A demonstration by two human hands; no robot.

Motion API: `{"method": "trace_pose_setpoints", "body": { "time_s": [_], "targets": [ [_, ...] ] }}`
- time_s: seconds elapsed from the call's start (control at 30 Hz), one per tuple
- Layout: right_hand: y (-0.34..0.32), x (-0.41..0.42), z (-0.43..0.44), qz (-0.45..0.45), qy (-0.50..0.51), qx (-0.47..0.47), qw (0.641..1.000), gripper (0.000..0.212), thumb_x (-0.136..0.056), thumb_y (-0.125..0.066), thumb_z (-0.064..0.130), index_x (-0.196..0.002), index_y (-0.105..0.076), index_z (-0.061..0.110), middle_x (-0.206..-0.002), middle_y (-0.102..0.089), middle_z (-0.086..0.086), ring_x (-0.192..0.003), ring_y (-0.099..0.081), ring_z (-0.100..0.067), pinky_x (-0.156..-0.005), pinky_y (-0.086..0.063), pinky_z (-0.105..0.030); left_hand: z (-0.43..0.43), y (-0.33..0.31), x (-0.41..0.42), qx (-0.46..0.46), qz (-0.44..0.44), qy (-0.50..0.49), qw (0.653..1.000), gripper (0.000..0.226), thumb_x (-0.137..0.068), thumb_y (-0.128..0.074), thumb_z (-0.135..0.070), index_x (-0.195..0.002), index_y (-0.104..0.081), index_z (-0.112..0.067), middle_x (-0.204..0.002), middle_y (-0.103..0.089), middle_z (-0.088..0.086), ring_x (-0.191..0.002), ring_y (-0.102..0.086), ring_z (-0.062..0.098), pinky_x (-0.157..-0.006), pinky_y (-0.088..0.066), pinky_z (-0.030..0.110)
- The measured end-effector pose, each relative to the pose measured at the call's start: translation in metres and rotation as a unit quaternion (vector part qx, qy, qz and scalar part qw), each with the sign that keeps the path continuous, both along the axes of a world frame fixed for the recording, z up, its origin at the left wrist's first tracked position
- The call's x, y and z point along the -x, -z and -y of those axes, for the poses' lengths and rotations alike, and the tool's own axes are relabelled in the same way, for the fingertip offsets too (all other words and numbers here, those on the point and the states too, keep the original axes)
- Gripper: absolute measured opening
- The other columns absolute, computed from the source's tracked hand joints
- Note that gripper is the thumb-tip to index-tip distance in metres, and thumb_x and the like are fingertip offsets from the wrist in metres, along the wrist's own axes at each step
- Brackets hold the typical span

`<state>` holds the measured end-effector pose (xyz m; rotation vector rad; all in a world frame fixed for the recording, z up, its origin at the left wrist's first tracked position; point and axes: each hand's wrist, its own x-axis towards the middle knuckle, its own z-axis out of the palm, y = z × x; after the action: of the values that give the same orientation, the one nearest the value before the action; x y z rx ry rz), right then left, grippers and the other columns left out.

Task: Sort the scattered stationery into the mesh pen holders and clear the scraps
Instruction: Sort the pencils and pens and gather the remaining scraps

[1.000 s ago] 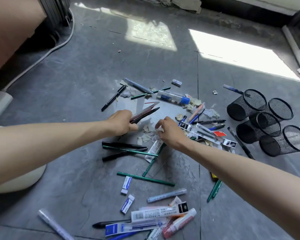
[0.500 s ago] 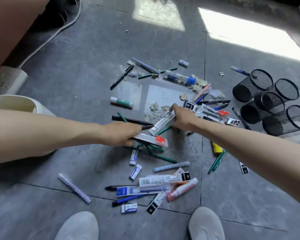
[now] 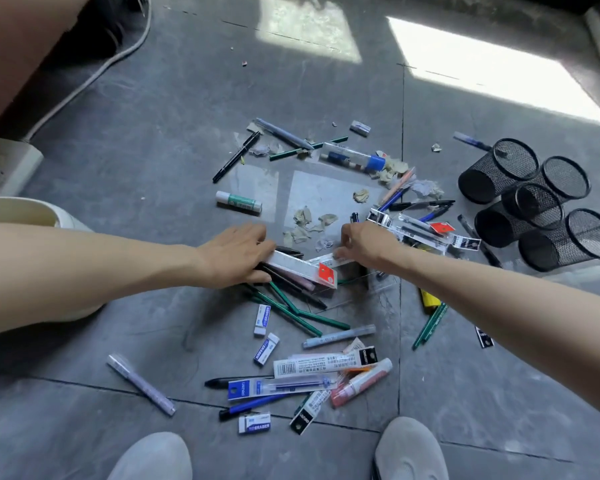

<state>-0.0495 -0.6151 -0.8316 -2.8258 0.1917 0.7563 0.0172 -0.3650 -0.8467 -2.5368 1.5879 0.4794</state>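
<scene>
My left hand [image 3: 234,256] clamps a bundle of dark pens and a white refill packet [image 3: 300,268]; my right hand [image 3: 368,247] pinches another packet [image 3: 333,260], gathering handfuls for the black mesh holders [image 3: 534,202].

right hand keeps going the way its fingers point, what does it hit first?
The right hand points left across the floor; likely first the white packet with the red tag under the left hand, though depth is unclear.

A home floor: grey tiles [image 3: 153,133], power strip [image 3: 7,164].
</scene>
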Motion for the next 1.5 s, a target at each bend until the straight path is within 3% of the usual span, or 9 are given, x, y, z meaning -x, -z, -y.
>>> {"method": "trace_pose_setpoints", "body": {
  "time_s": [0.2, 0.37, 0.6, 0.73, 0.9, 1.0, 1.17, 1.33, 1.5],
  "targets": [
    [0.003, -0.003, -0.004, -0.001, 0.030, -0.018, 0.999, 0.035, -0.087, -0.061, 0.046, -0.084, -0.053, 0.012, -0.074, -0.054, -0.002, -0.073, -0.053, -0.022, -0.062, -0.039, -0.028, -0.003, 0.000, 0.003, 0.068, -0.024, 0.018, 0.997, 0.056, -0.088, -0.019, -0.061, -0.096, -0.051, -0.016, -0.095, -0.050, 0.004, -0.085, -0.051, 0.026, -0.071, -0.036, 0.034],
    [0.008, -0.015, -0.015, 0.005, 0.062, -0.039, 0.997, 0.029, -0.086, -0.066, 0.038, -0.080, -0.051, 0.014, -0.073, -0.054, 0.001, -0.073, -0.055, -0.020, -0.064, -0.040, -0.028, 0.015, 0.004, -0.007, 0.087, -0.056, -0.001, 0.995, 0.045, -0.094, -0.025, -0.049, -0.109, -0.052, -0.016, -0.107, -0.048, 0.003, -0.093, -0.047, 0.022, -0.081, -0.041, 0.037],
    [0.014, -0.046, -0.018, 0.061, 0.109, -0.073, 0.989, 0.018, -0.091, -0.057, 0.030, -0.094, -0.060, 0.012, -0.102, -0.065, -0.014, -0.093, -0.060, -0.031, -0.075, -0.046, -0.034, 0.046, 0.018, -0.021, 0.060, 0.017, -0.040, 0.997, 0.053, -0.098, -0.028, -0.044, -0.140, -0.031, -0.012, -0.138, -0.033, 0.010, -0.124, -0.033, 0.027, -0.103, -0.025, 0.038],
    [0.012, -0.066, -0.020, 0.130, 0.090, -0.113, 0.981, 0.025, -0.090, -0.050, 0.015, -0.111, -0.063, 0.014, -0.110, -0.061, -0.014, -0.103, -0.056, -0.029, -0.084, -0.044, -0.035, 0.057, 0.011, -0.057, 0.177, 0.038, -0.180, 0.967, 0.034, -0.098, -0.038, -0.025, -0.125, -0.048, -0.008, -0.127, -0.041, 0.014, -0.114, -0.039, 0.031, -0.095, -0.031, 0.041],
    [0.019, -0.088, -0.015, 0.179, 0.133, -0.106, 0.969, 0.034, -0.090, -0.045, 0.011, -0.123, -0.051, 0.011, -0.124, -0.048, -0.012, -0.113, -0.048, -0.029, -0.093, -0.042, -0.042, 0.054, 0.019, -0.110, 0.186, -0.072, -0.313, 0.929, 0.041, -0.098, -0.036, -0.013, -0.138, -0.034, -0.006, -0.144, -0.030, 0.015, -0.131, -0.028, 0.033, -0.107, -0.026, 0.041],
    [0.026, -0.105, -0.013, 0.197, 0.133, -0.113, 0.965, 0.037, -0.094, -0.048, 0.017, -0.130, -0.045, 0.010, -0.128, -0.046, -0.013, -0.119, -0.043, -0.029, -0.098, -0.040, -0.044, 0.058, 0.025, -0.123, 0.177, -0.096, -0.333, 0.921, 0.049, -0.098, -0.038, -0.017, -0.145, -0.024, -0.009, -0.150, -0.021, 0.011, -0.136, -0.022, 0.029, -0.111, -0.020, 0.037],
    [0.024, -0.133, -0.014, 0.250, 0.096, -0.088, 0.959, 0.041, -0.091, -0.044, 0.011, -0.132, -0.047, 0.013, -0.126, -0.045, -0.014, -0.116, -0.042, -0.030, -0.091, -0.043, -0.044, 0.069, 0.035, -0.140, 0.200, -0.038, -0.383, 0.901, 0.045, -0.097, -0.038, -0.021, -0.140, -0.029, -0.012, -0.151, -0.016, 0.008, -0.137, -0.018, 0.029, -0.110, -0.025, 0.041],
    [0.022, -0.165, -0.017, 0.251, -0.014, -0.006, 0.968, 0.037, -0.092, -0.044, 0.016, -0.126, -0.059, 0.013, -0.140, -0.043, -0.010, -0.119, -0.037, -0.030, -0.096, -0.032, -0.038, 0.084, 0.038, -0.170, 0.179, -0.075, -0.392, 0.899, 0.058, -0.101, -0.032, -0.034, -0.151, -0.008, -0.015, -0.159, 0.004, 0.006, -0.146, 0.005, 0.023, -0.119, -0.003, 0.037],
    [0.030, -0.175, -0.016, 0.227, 0.017, -0.001, 0.974, 0.030, -0.089, -0.045, 0.012, -0.106, -0.069, 0.011, -0.119, -0.057, -0.003, -0.108, -0.039, -0.026, -0.082, -0.017, -0.033, 0.088, 0.043, -0.171, 0.221, -0.074, -0.400, 0.886, 0.052, -0.099, -0.037, -0.030, -0.143, -0.025, -0.004, -0.150, -0.026, 0.015, -0.139, -0.023, 0.030, -0.115, -0.019, 0.039]
  ]
}}
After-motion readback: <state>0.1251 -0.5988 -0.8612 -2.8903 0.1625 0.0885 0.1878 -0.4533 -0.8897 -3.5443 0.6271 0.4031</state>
